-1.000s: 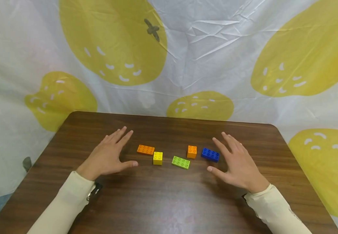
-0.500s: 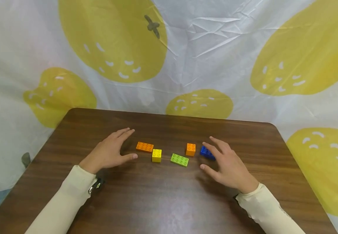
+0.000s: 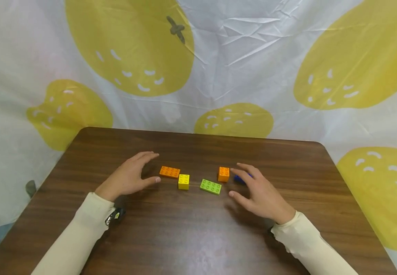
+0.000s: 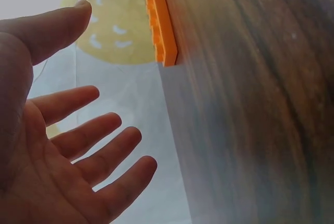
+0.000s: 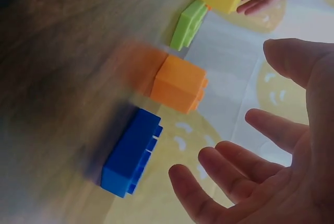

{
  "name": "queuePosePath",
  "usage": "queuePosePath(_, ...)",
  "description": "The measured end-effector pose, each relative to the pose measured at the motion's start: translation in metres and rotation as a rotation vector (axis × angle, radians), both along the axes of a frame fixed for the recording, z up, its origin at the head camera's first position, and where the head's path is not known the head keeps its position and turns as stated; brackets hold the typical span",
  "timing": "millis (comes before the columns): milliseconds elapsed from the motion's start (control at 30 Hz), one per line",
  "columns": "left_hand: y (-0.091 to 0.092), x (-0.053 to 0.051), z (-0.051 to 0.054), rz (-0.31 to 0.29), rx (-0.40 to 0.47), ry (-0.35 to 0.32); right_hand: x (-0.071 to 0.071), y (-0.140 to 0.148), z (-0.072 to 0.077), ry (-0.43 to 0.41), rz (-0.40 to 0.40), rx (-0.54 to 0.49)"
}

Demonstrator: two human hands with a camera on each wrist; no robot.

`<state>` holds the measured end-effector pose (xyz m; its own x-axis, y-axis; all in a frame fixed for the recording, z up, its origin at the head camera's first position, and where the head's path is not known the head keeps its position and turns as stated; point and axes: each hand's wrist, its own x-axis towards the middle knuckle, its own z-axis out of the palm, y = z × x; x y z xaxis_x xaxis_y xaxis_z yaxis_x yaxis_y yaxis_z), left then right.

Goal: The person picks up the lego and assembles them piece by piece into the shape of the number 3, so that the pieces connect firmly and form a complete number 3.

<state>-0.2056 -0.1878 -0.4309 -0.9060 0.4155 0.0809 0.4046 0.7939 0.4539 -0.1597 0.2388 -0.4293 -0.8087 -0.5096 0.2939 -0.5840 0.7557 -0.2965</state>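
Several toy building bricks lie apart on the brown table. A flat orange brick (image 3: 170, 172) is at the left, with a square yellow brick (image 3: 183, 182) just right of it. Nearer the middle is a flat lime-green brick (image 3: 210, 186), then a square orange brick (image 3: 223, 174). My left hand (image 3: 128, 177) hovers left of the flat orange brick, fingers spread, holding nothing. Over the blue brick (image 5: 131, 153) is my right hand (image 3: 260, 193), its fingers partly hiding that brick in the head view. The right wrist view shows the right fingers apart from every brick.
The wooden table (image 3: 184, 233) has rounded far corners. Behind its far edge hangs a white cloth (image 3: 219, 76) with large yellow fruit prints. A dark watch (image 3: 115, 216) sits at the left sleeve's cuff.
My right hand has moved left, over the blue brick and closer to the square orange one. My left hand has shifted only slightly. The bricks lie in the same arrangement.
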Motion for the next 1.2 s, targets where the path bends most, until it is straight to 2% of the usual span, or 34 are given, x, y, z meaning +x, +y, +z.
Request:
queuePosePath(100,0.002,-0.002,-0.003,-0.003,0.010,-0.007,-0.004,-0.002,-0.002,-0.012,0.005,-0.013)
queuePosePath(400,0.006,-0.009,-0.007,-0.021,0.035,-0.020,-0.007,-0.011,-0.009,0.031,0.061,-0.086)
queuePosePath(667,0.009,-0.016,-0.009,-0.030,0.034,-0.033,-0.008,-0.017,-0.015,0.006,0.082,-0.070)
queuePosePath(900,0.011,-0.024,-0.011,-0.035,0.039,-0.061,-0.010,-0.021,-0.016,-0.054,0.102,-0.064)
queuePosePath(1200,0.015,-0.032,-0.016,-0.054,0.042,-0.089,-0.012,-0.028,-0.012,-0.043,0.132,-0.032)
